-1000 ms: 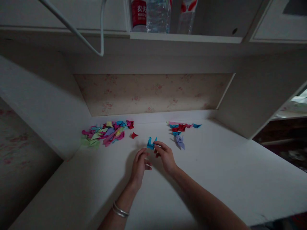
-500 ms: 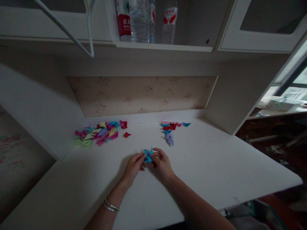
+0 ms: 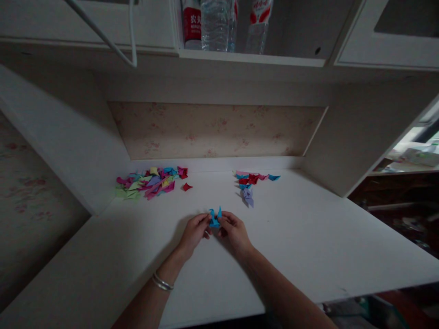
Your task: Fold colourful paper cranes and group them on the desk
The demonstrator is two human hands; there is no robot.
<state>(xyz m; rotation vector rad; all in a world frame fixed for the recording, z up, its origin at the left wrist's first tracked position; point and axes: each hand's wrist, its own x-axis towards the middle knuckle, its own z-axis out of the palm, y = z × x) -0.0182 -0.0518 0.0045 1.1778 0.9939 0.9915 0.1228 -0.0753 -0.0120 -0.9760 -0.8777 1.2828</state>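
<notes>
A small blue origami crane is held between my two hands above the white desk, its two pointed ends sticking up. My left hand pinches its left side between thumb and fingers. On the other side, my right hand grips it the same way. Beyond the hands to the right, a lilac origami crane lies near a line of blue, red and pink folded papers. At the back left is a heap of colourful folded papers, with a single red folded piece just right of it.
The white desk runs under everything, walled by a side panel on the right. Overhead, a cabinet shelf holds several plastic bottles. A pale bent tube hangs at the upper left.
The view has shifted, so the scene sits a little further right. The crane has turned slightly in my fingers, and both of its upright points now show more clearly.
</notes>
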